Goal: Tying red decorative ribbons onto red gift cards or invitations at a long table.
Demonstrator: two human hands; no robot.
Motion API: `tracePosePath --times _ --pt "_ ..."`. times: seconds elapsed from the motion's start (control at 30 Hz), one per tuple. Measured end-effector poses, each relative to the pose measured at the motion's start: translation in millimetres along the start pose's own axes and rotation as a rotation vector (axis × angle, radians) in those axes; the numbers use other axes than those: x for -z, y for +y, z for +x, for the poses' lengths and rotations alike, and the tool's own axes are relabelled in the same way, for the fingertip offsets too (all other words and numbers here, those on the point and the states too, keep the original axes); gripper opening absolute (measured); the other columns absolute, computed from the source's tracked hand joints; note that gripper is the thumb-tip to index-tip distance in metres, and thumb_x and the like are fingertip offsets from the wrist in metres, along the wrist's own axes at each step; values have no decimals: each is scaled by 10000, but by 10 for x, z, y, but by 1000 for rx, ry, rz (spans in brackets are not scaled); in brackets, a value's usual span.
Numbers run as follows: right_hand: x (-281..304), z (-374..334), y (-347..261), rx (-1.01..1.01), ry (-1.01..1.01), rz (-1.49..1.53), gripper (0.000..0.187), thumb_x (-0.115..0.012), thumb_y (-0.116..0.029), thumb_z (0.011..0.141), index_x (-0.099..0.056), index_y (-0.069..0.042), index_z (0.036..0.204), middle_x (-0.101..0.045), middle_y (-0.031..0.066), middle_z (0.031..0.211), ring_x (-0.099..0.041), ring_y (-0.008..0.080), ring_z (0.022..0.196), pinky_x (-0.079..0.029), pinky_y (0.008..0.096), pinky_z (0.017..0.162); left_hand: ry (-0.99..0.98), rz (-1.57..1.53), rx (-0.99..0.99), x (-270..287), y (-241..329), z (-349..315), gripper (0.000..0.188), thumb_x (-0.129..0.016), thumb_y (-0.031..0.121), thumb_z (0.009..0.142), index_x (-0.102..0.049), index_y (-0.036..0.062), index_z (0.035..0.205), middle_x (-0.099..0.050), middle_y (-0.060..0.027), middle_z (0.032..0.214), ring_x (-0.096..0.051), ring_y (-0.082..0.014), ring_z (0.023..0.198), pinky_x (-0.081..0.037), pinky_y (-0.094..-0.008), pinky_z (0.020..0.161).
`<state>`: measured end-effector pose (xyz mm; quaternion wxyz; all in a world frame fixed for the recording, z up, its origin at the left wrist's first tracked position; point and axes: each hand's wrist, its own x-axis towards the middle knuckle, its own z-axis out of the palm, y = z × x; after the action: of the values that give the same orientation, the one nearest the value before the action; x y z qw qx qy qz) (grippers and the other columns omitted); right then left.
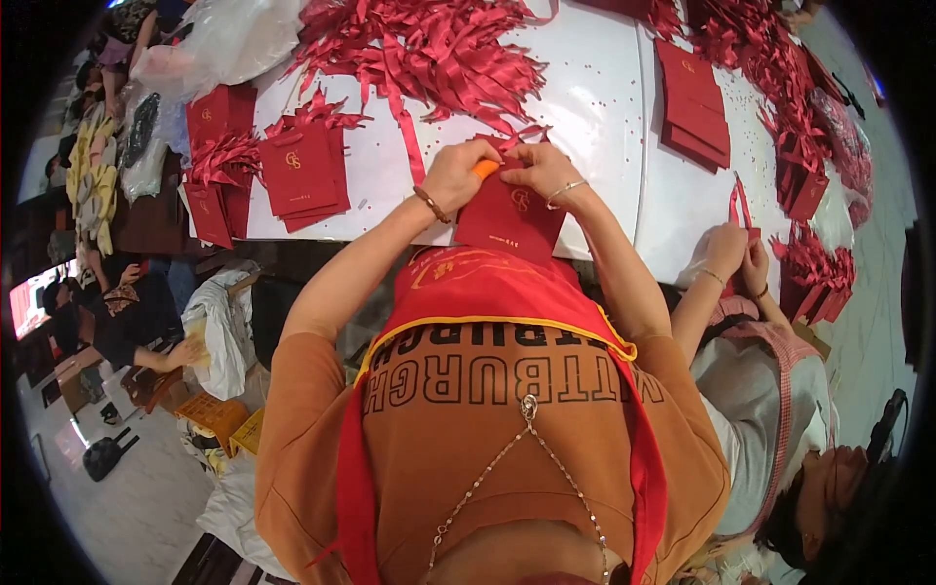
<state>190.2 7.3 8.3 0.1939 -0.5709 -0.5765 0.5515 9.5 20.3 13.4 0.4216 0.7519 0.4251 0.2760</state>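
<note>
A flat red paper gift bag with gold print lies at the table's front edge, against my body. Both of my hands meet over its far end. My left hand is closed, with a small orange piece at its thumb and fingertips; its exact kind is not clear. The fingers of my right hand are pinched together at the bag's upper edge, where a red ribbon loops out just beyond them. My fingers partly hide the ribbon's ends and the bag's holes.
A large heap of red ribbons lies beyond my hands on the white table. Stacked red bags stand left and right. Close on my right, a co-worker's hands handle a red ribbon. Clear plastic bags lie far left.
</note>
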Motion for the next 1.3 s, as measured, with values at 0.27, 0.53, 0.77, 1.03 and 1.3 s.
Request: tracePosePath --times 0.27,0.53,0.77,1.03,1.3 --pt "-113 -32 -6 85 107 -200 332 -662 -227 678 -619 -121 990 -623 122 881 -594 272 813 -455 346 711 -40 419 -142 7 177 -15 79 -517 25 702 -567 26 763 -587 -153 727 -552 -331 727 -431 -403 658" --pt "-203 -43 -56 150 259 -373 199 -521 -199 721 -619 -148 886 -608 167 782 -575 357 746 -453 443 640 -30 906 -341 -221 211 -19 133 -560 68 621 -531 48 749 -541 -100 706 -500 -254 692 -371 -384 641" --pt "-136 -58 -4 96 164 -211 197 -591 -194 707 -618 -102 879 -627 118 822 -591 304 776 -460 385 680 -162 544 -43 -82 164 179 66 -548 69 682 -589 36 723 -592 -158 674 -573 -322 655 -428 -429 592" --pt "-109 -75 -111 106 148 -281 167 -585 -203 699 -591 -114 839 -627 86 820 -591 279 789 -454 384 678 -94 480 -34 -129 272 95 96 -540 58 717 -503 28 801 -582 -178 696 -566 -358 667 -428 -461 586" --pt "-196 -145 -194 147 179 -454 291 -592 -244 731 -602 -143 1004 -629 115 835 -605 273 767 -459 377 654 -16 200 157 -48 157 142 220 -557 -9 678 -438 47 855 -546 -107 591 -567 -232 554 -419 -336 497"
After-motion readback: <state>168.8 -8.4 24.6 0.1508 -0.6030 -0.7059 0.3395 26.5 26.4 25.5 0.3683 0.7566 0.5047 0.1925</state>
